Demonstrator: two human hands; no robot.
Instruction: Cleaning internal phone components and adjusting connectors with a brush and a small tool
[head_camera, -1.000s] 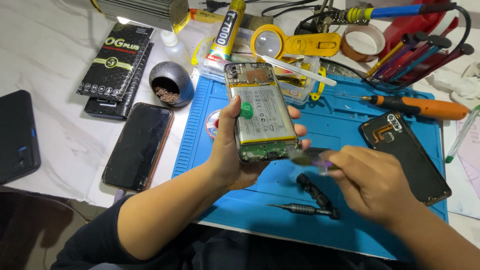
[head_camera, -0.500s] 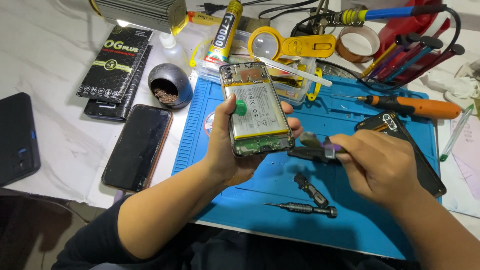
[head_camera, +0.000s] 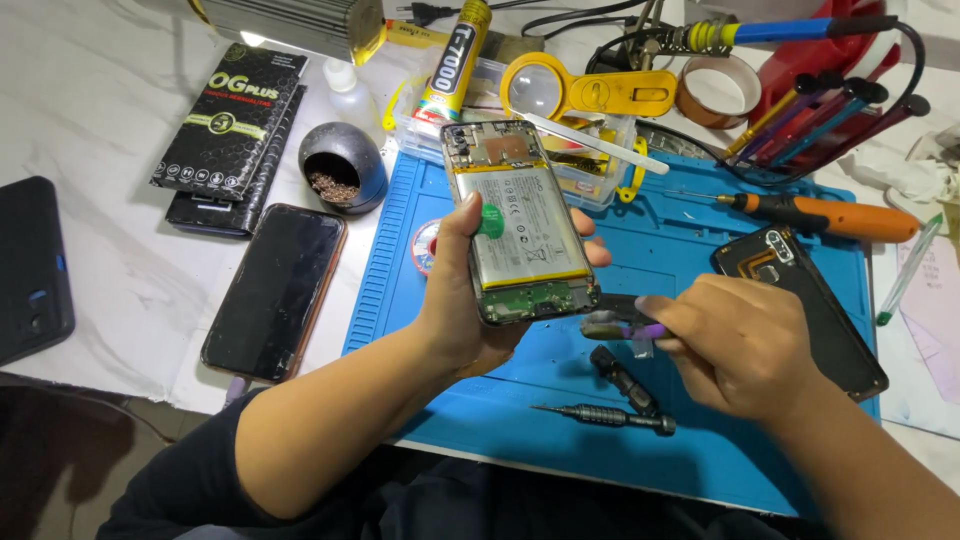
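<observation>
The left hand (head_camera: 470, 300) is closed around an opened phone (head_camera: 520, 235): the thumb lies along the near left edge with its tip by a green sticker on the battery, and the other fingertips curl round the right edge. The phone is held above the blue mat (head_camera: 680, 250), back facing up and tilted toward the camera, with the battery in the middle, a small board at the bottom end and the camera end pointing away. The left forearm rises from the lower left, dark sleeve at the elbow.

The right hand (head_camera: 745, 345) is clenched on a small tool (head_camera: 615, 322) — thumb and forefinger pinch its purple part, and the dark tip points left, just at the phone's lower right corner. Whether the tip touches the phone cannot be told. The knuckles face up; the forearm runs off to the lower right.

Under the right hand, on the mat, lie a dark screwdriver (head_camera: 605, 417) and a short black tool (head_camera: 622, 378). A black back cover (head_camera: 800, 300) rests on the mat's right side, an orange screwdriver (head_camera: 820, 215) beyond it. Left of the mat lies a dark phone (head_camera: 275, 290) face up — near it a round grey pot (head_camera: 343, 165) and black boxes (head_camera: 225, 135). A yellow magnifier (head_camera: 590, 90) sits behind the held phone.
</observation>
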